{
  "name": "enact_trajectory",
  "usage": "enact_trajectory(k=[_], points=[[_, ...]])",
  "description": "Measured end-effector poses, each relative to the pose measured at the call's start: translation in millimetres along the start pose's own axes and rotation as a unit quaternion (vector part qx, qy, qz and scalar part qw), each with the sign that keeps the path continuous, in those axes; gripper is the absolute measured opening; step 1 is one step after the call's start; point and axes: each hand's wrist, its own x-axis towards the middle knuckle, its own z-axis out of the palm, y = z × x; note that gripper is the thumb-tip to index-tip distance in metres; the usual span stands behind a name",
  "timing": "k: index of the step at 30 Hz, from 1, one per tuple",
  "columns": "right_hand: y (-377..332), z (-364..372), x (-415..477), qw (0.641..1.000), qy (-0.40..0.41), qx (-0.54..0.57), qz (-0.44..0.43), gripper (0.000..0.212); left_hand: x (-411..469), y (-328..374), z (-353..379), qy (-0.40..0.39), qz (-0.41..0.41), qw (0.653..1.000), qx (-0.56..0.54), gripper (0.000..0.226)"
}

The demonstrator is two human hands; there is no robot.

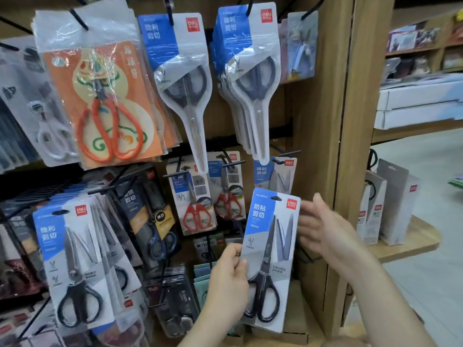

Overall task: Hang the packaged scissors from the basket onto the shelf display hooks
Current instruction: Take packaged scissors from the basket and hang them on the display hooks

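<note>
Closest to the camera, the left hand (226, 281) pinches the packaged scissors (270, 259) at its left edge, with the thumb on the front and the fingers curled behind. It holds the pack upright in front of the lower row of the display. The right hand (323, 229) is just beside the upper right edge of the pack, with its fingers straight and spread. It holds nothing, and it is too blurred to tell if it touches the card.

The step in hand seems to be the hanging itself. The next move probably calls for lifting the pack and guiding its hang hole (276, 198) onto the black hook (276, 161) just above, where a similar grey-and-blue pack (274, 174) already hangs.

The pack is a flat, stiff card, blue and grey, with a glossy clear cover over black-handled scissors. The basket is not in view.

Further back hang long, soft clear pouches (250, 78) shaped around grey-handled scissors, and an orange card (105, 103) in wrinkled film. A smooth wooden post (345, 121) closes the display on the right.
</note>
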Motion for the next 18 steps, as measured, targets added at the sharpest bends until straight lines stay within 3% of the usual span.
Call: enact_trajectory(k=[2,7,12,18], points=[[6.8,1.1,-12.9,0.998,-0.066,0.013,-0.007,0.032,0.0,4.3,7.7,-0.011,0.0,1.0,-0.017,0.026],[-2.0,6.1,-6.3,0.995,0.045,0.073,-0.06,0.019,-8.9,25.4,15.1,-0.046,0.033,0.994,-0.093,0.019],[-18.5,3.1,12.0,0.991,0.082,0.037,-0.104,0.016,-27.1,28.9,13.0,-0.102,0.002,0.992,-0.08,0.02],[-21.0,11.6,31.1,0.988,0.102,0.01,-0.115,0.021,-26.7,27.4,11.3,-0.087,-0.037,0.99,-0.104,0.022]])
